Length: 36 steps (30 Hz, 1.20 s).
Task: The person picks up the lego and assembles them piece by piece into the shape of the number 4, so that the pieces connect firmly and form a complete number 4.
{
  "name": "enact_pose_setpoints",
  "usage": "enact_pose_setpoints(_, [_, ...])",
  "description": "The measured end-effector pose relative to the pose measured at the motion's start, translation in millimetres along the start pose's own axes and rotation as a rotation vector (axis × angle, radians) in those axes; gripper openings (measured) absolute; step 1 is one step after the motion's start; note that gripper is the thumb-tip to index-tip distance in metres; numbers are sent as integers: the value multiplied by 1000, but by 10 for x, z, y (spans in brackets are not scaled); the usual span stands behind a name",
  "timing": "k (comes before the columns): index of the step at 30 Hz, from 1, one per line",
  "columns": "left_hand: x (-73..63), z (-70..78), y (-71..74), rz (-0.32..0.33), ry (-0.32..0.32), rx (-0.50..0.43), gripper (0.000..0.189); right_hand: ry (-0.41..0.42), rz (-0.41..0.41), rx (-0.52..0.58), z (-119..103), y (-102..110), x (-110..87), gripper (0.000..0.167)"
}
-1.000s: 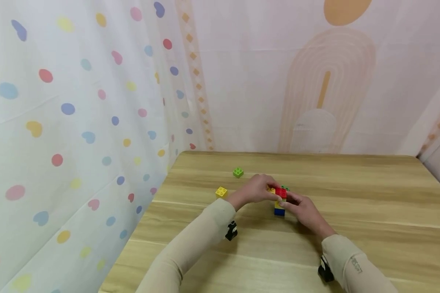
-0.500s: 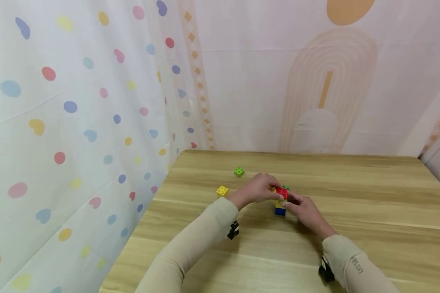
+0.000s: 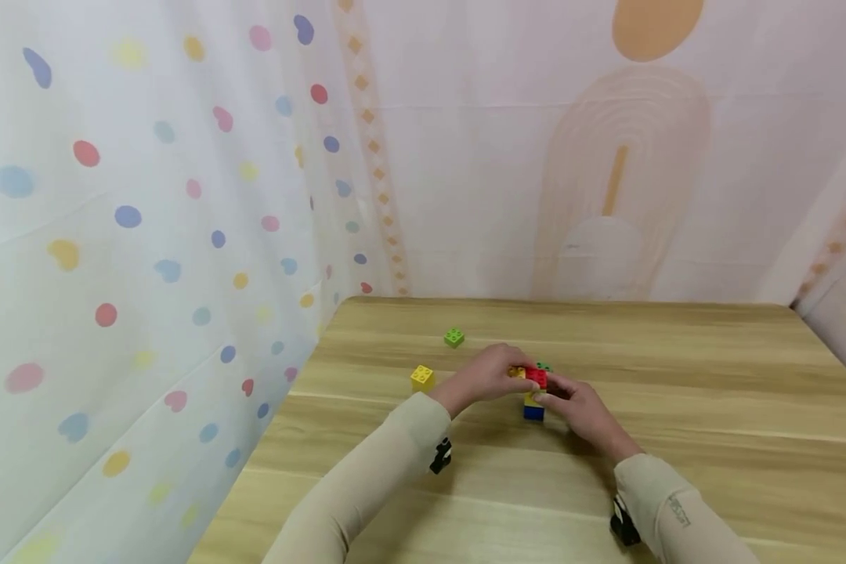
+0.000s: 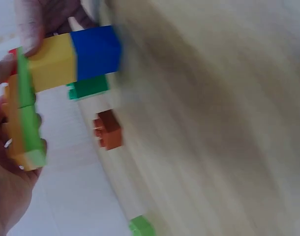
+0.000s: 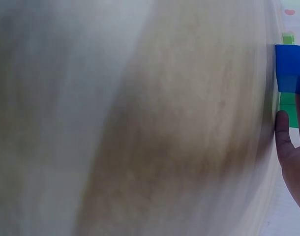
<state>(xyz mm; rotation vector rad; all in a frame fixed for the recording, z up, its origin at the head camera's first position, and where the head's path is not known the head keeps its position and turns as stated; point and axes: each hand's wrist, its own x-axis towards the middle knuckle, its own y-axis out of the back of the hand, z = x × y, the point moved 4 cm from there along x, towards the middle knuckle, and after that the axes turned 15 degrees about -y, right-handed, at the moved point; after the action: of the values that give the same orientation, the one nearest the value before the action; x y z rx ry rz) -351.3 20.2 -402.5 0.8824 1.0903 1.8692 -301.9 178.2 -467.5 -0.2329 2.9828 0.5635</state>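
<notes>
A tower of toy building bricks stands on the table, with a blue brick at the bottom and a yellow brick directly on it. Light green bricks sit across its top and stick out to the left, with orange pieces and a red brick over them. My left hand grips this overhanging top layer between thumb and fingers. From the right, my right hand holds the tower, its thumb near the yellow brick. Fingers hide part of the bricks.
Behind the tower lie a green brick and a brown-orange brick. To the left on the wooden table are a loose yellow brick and a light green brick. A patterned curtain hangs behind the far edge.
Both hands keep their hold on the brick tower with hardly any movement. The head view has shifted slightly.
</notes>
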Motion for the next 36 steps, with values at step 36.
enact_pose_setpoints(36, [-584, -384, 300, 328, 190, -184, 49, -61, 18, -29, 5, -40, 13, 52])
